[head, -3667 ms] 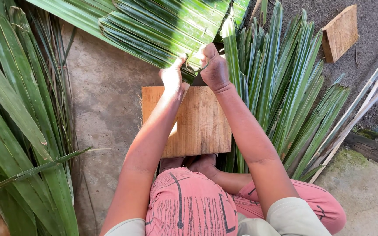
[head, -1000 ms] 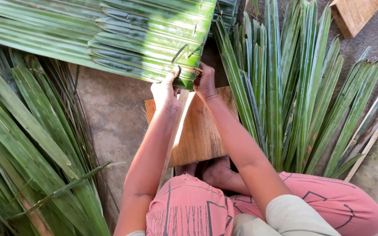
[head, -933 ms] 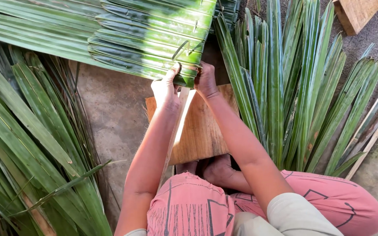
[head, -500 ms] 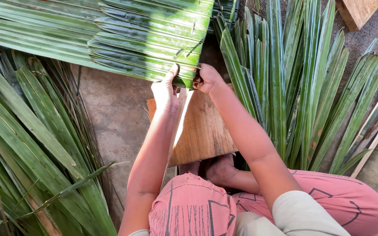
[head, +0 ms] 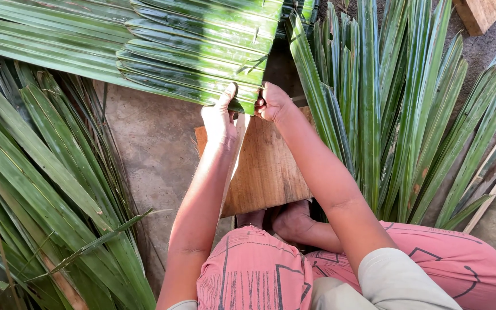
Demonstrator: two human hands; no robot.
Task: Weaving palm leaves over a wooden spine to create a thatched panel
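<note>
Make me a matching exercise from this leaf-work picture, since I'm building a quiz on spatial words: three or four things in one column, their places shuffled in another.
Things:
1. stitched leaf panel
2. wooden board
3. loose leaf pile
4. standing leaf fan

Places:
A. on the ground beneath both forearms
B. along the person's left side
C. across the top, its lower corner gripped by the left hand and right hand
D. to the person's right, blades pointing away

Pairs: 1-C, 2-A, 3-B, 4-D
</note>
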